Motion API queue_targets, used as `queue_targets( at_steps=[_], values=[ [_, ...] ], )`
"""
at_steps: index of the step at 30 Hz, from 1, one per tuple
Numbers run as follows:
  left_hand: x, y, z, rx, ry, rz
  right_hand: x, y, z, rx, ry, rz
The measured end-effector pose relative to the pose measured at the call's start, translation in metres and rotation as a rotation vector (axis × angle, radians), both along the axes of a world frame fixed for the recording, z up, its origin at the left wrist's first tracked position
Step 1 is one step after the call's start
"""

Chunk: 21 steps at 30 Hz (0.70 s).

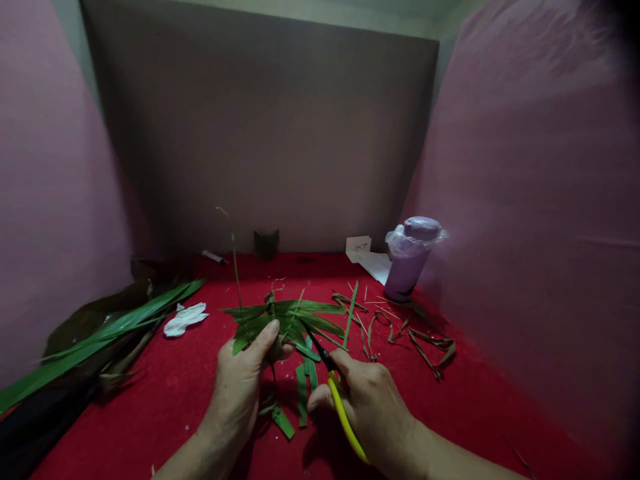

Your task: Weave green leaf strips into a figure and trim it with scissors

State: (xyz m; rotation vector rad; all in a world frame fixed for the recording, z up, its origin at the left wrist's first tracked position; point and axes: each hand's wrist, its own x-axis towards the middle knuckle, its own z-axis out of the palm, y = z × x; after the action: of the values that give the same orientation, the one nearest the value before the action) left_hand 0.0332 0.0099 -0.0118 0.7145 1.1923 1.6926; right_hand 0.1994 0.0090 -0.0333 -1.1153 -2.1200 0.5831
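Note:
My left hand is closed around the base of a green leaf piece, its thumb pressed on the middle. The piece fans out in pointed strips to both sides, with a dry brown bit tied or wrapped at its centre. In my right hand is a pair of scissors with yellow handles and dark blades. The blades reach in at the right-hand strips of the leaf piece; whether they are open or closed there I cannot tell. Cut green leaf strips lie on the red cloth below the hands.
Long green leaves lie at the left beside a crumpled white tissue. Curled dry leaf scraps and thin sticks are scattered at the right. A purple tumbler with plastic wrap, white papers and a syringe-like tube stand or lie further back.

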Motion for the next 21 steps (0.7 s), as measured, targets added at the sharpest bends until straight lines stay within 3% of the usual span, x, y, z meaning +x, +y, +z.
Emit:
queue_targets(
  at_steps=[8, 16, 21],
  values=[
    [-0.0002, -0.0005, 0.0002, 0.009, 0.011, -0.003, 0.0009, 0.0, -0.0006, 0.022, -0.038, -0.003],
    [-0.0006, 0.0003, -0.0016, 0.021, -0.029, 0.008, 0.0007, 0.0001, -0.0014, -0.042, 0.041, 0.083],
    [-0.0019, 0.0015, -0.0015, 0.021, -0.079, 0.012, 0.0007, 0.0023, -0.0036, 0.1, 0.123, 0.017]
  ],
)
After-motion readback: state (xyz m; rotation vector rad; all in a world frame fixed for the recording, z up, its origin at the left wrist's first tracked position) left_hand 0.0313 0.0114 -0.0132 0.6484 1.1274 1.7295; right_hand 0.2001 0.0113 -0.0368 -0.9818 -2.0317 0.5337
